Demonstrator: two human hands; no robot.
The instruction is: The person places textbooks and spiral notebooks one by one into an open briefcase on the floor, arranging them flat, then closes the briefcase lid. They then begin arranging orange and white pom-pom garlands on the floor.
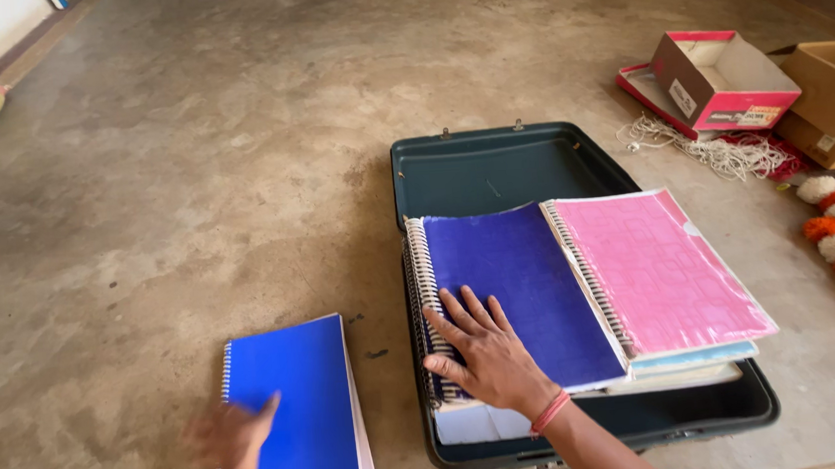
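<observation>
Right hand (pixel 488 356) lies flat, fingers spread, steadying the dark-blue notebook (pixel 527 291) in the suitcase (pixel 491 167). Blurred left hand (pixel 229 434), grip unclear, touches the blue notebook (pixel 298 406) at 9 o'clock; grasp its spine firmly.

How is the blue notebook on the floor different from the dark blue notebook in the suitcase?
The blue notebook lies on the bare floor under the blurred left hand. The dark blue notebook lies on a stack in the open suitcase under the flat right hand. The first is brighter; the second is darker, nearer violet. Both are spiral-bound and closed.
</observation>
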